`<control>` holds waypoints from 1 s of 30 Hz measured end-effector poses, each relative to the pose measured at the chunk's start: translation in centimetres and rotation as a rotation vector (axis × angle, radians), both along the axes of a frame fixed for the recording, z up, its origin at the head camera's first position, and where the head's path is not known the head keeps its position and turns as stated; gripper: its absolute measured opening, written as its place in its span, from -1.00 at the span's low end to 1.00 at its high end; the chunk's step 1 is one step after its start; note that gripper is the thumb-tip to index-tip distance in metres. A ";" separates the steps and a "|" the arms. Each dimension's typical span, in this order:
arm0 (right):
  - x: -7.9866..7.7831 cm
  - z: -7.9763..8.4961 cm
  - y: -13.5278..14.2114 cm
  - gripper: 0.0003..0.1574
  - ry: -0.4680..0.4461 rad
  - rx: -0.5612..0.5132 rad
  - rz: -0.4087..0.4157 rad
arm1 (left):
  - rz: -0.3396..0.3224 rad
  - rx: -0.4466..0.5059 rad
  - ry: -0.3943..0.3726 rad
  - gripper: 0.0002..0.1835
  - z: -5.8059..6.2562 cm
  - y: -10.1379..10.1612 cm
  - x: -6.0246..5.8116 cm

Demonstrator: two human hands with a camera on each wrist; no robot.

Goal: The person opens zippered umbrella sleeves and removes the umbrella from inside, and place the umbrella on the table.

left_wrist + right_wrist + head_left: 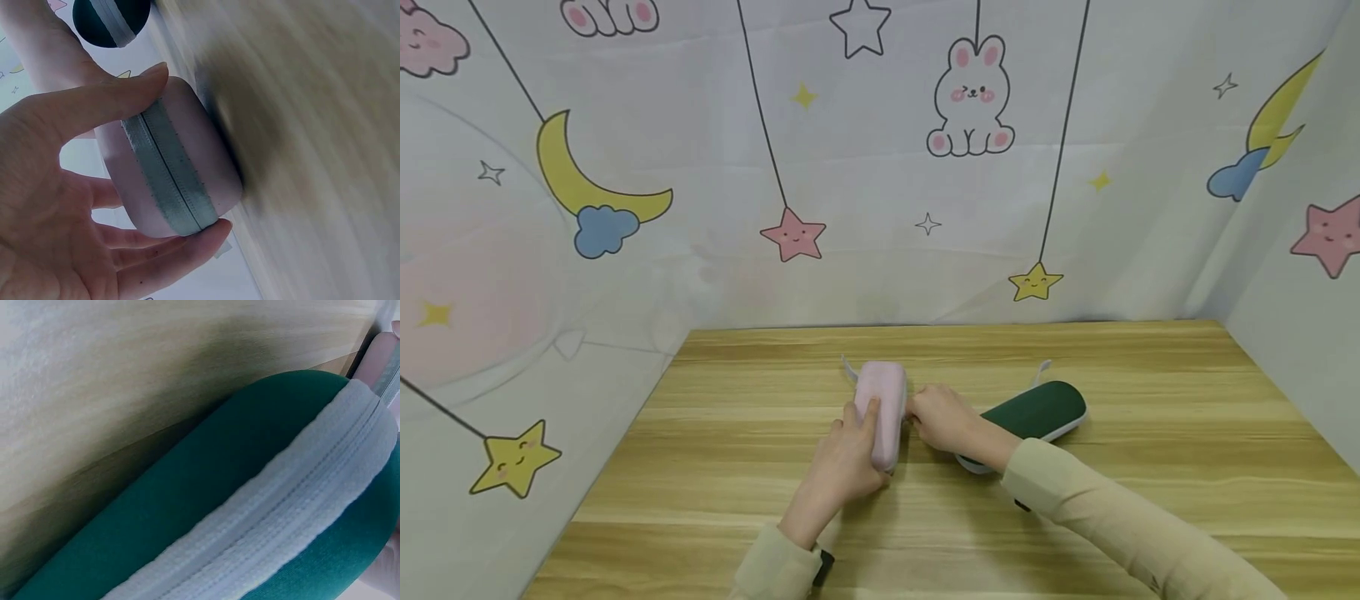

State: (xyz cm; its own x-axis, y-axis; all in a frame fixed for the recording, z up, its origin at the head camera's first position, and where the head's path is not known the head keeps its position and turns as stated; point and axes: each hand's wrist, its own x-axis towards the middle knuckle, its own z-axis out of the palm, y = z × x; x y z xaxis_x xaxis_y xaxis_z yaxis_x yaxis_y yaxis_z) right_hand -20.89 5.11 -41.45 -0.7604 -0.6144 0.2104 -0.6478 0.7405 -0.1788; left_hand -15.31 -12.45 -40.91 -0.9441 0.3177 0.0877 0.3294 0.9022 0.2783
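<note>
My left hand [847,460] grips a pink zip case [891,387] lying on the table, its index finger along the top. In the left wrist view, the thumb and fingers [203,250] span the rounded end of the case, across its grey zipper [169,169]. My right hand [943,418] is at the right side of the pink case, fingers curled in and pinching at the zipper; the pull itself is hidden. Under the right wrist lies a dark green zip case [1041,407], whose pale zipper [269,512] runs closed along the part seen in the right wrist view.
The wood-grain table [715,467] ends at a white curtain [865,283] printed with stars, moons and rabbits. A grey strap [848,367] sticks out from the pink case's far end, and a light strap [1042,371] from the green one.
</note>
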 end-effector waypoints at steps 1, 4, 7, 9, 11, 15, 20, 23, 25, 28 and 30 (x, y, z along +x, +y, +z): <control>0.0 0.0 0.0 -0.71 0.001 0.005 -0.001 | 0.000 0.001 0.000 0.14 0.0 0.0 0.0; 0.1 -0.1 0.1 -0.71 0.000 0.012 -0.004 | 0.003 0.001 -0.001 0.14 -0.1 0.0 -0.1; 0.2 -0.1 0.0 -0.72 -0.010 0.006 -0.007 | 0.003 0.000 -0.001 0.14 -0.1 0.0 -0.1; 0.2 -0.2 0.0 -0.73 -0.012 -0.002 -0.002 | 0.003 0.000 -0.001 0.14 -0.1 0.0 -0.1; 0.3 -0.2 0.0 -0.75 -0.020 -0.006 0.001 | 0.003 0.002 0.000 0.14 -0.1 0.0 -0.1; 0.4 -0.2 0.0 -0.75 -0.029 -0.016 0.012 | 0.002 0.001 0.005 0.14 -0.2 0.0 -0.1; 0.5 -0.2 0.0 -0.74 -0.016 -0.011 0.017 | -0.001 -0.001 0.006 0.14 -0.1 0.0 -0.1; 0.6 -0.2 0.0 -0.73 -0.007 -0.004 0.018 | -0.003 0.001 0.003 0.14 0.0 0.0 -0.1; 0.7 -0.1 0.0 -0.72 0.002 0.001 0.019 | -0.004 0.003 0.004 0.14 0.0 0.0 -0.1; 0.8 -0.1 0.0 -0.72 0.021 0.011 0.022 | -0.004 0.003 0.004 0.13 0.1 0.0 0.0; 0.9 -0.1 0.0 -0.74 0.033 0.016 0.028 | -0.004 0.005 0.004 0.13 0.1 0.1 0.0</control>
